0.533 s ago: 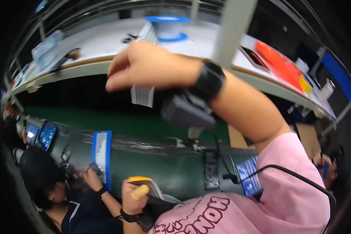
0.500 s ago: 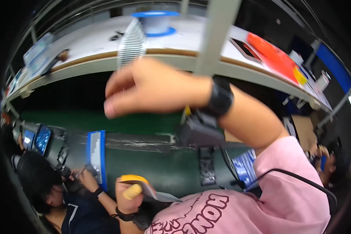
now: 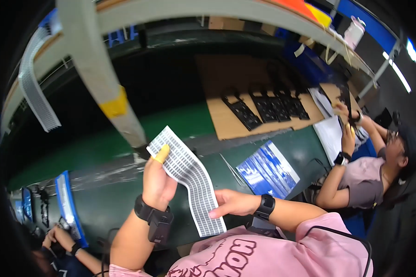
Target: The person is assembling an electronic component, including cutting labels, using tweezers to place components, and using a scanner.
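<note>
A long white label sheet, covered in rows of small dark printed labels, bends in a curve between my two hands. My left hand, with a yellow finger cot on its thumb, grips the upper end. My right hand pinches the right edge near the lower end, thumb on top. Its other fingers are partly hidden beneath the sheet. At the upper left, a similar label strip hangs over the shelf edge from a blue-rimmed reel that is mostly out of view.
Tweezers and blue-and-white packets lie on the green bench. Several black parts rest on cardboard beyond. A shelf post rises at left. Co-workers sit on both sides, one with hands at right.
My right hand has come down from beside the hanging strip at the shelf to the lower end of the sheet. My left hand has risen with the sheet. The view has swung right.
</note>
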`<state>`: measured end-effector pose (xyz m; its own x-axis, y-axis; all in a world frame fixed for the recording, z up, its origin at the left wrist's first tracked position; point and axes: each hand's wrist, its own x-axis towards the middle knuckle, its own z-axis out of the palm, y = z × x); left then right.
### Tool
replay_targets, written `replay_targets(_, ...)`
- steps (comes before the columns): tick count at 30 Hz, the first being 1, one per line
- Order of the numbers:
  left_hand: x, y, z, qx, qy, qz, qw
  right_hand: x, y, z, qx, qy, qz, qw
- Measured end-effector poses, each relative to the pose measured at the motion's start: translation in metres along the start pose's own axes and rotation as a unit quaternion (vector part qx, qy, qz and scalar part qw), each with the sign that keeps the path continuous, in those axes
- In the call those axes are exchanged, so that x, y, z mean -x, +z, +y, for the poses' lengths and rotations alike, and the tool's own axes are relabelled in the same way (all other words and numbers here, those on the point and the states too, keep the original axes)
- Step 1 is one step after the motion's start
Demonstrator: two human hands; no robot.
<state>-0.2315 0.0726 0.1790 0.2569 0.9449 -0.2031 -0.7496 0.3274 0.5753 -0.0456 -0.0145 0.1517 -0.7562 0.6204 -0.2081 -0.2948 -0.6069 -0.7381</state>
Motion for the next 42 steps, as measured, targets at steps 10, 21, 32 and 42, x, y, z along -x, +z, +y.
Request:
replay_targets(10,-0.031,0.051,-0.171,-0.291,0.093,-0.153,0.940,0.189,-0.086,0.058,0.082,-0.229,0.309,0.919)
replay_targets(21,-0.078,0.057,-0.272,-0.727,0.072,-0.079,0.679,0.277,-0.147,0.091,0.040,-0.256,0.287,0.922)
replay_targets(32,-0.079,0.055,-0.289,-0.751,0.141,-0.077,0.640,0.275,-0.174,0.087,0.120,-0.216,0.268,0.931)
replay_targets(42,-0.012,0.049,-0.256,-0.748,0.282,-0.059,0.598,0.275,-0.128,-0.024,0.770,-0.128,0.269,0.564)
